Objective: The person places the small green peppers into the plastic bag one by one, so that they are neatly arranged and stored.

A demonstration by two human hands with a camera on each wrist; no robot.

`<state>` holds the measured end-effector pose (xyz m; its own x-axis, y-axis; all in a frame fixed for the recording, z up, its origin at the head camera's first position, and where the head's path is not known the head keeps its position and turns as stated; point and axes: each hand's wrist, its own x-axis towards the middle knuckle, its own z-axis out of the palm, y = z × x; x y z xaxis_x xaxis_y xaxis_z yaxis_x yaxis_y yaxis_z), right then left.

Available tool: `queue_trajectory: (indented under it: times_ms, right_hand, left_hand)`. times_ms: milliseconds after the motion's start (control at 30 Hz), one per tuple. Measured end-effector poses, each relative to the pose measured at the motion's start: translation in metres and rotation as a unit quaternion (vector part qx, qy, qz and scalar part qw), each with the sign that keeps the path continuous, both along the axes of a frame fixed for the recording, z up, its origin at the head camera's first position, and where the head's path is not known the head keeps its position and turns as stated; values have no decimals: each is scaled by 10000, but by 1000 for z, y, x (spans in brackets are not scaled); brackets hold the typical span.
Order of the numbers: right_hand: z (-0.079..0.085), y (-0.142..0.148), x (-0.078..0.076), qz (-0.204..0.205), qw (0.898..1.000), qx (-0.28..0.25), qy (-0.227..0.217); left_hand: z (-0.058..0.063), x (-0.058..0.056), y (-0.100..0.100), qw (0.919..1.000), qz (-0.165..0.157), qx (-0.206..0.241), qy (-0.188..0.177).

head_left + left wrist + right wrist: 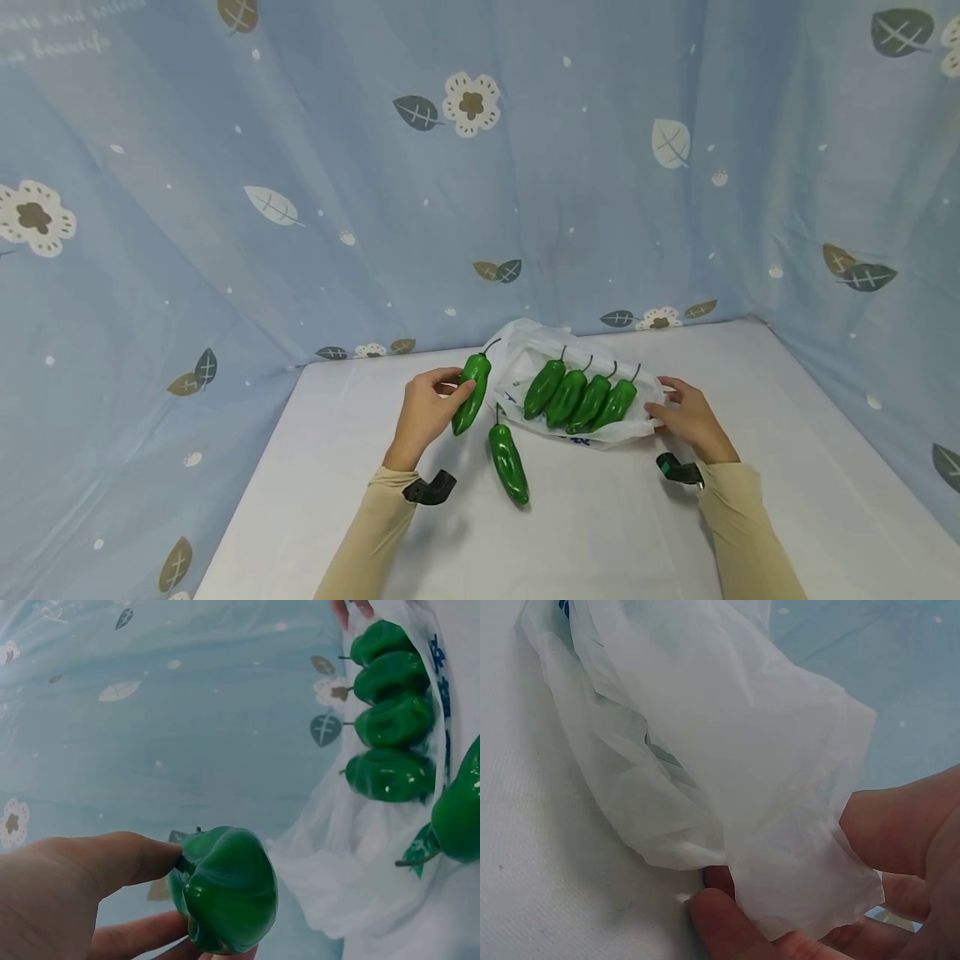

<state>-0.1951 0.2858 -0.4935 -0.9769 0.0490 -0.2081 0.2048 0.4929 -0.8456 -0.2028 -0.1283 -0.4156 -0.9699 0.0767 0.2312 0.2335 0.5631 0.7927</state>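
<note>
My left hand (427,412) holds a green chili pepper (469,404) between thumb and fingers, its thin stem pointing up. In the left wrist view this pepper (232,892) shows its glossy, dented end. On the right, a white plastic bag (520,340) lies with its mouth spread, and several green peppers (567,398) sit side by side in it. My right hand (693,423) grips the bag's right end; in the right wrist view the crumpled plastic (795,877) runs between thumb and fingers. Another green pepper (510,467) rests on the table in front of the bag.
A white-covered table (600,525) carries everything. Behind it and along both sides hangs a blue curtain (562,208) with leaf and flower prints. Each wrist has a black camera mount (430,488) strapped on over a beige sleeve (367,542).
</note>
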Motion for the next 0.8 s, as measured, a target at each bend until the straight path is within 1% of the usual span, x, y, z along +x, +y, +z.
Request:
queue_trajectory:
  times_ms: [167, 500, 667, 800]
  right_hand:
    - [-1, 0, 0, -15, 10000, 60, -5]
    - [0, -1, 1, -26, 9997, 244, -21]
    - [0, -1, 0, -28, 9997, 228, 39]
    - [0, -1, 0, -8, 9994, 337, 68]
  left_hand:
    - [2, -6, 7, 10000, -89, -32, 20]
    - [3, -20, 18, 9993, -241, -270, 125]
    - [3, -29, 23, 9984, -336, -382, 257]
    - [1, -36, 26, 9980, -379, -435, 258]
